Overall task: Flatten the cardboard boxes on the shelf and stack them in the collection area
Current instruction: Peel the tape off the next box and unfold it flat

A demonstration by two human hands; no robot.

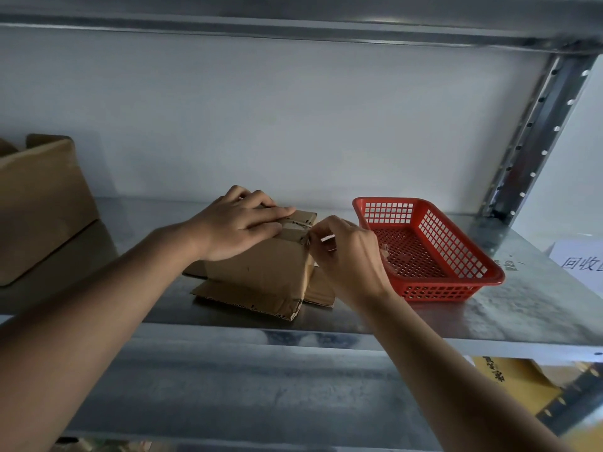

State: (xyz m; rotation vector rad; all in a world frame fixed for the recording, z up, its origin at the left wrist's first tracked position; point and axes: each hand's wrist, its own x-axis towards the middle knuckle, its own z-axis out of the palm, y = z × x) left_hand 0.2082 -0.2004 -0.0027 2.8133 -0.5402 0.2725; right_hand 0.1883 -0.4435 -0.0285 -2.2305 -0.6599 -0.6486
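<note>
A galvanised steel shelf (456,324) runs across a plain white wall (277,119), dimly lit. A perforated metal upright (535,138) rises at the right, meeting an overhead steel beam (261,24).

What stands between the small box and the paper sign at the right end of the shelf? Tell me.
The red basket does. It sits on the shelf directly right of the small cardboard box, between it and the paper sign. The left hand presses on the box top; the right hand pinches tape at its edge.
</note>
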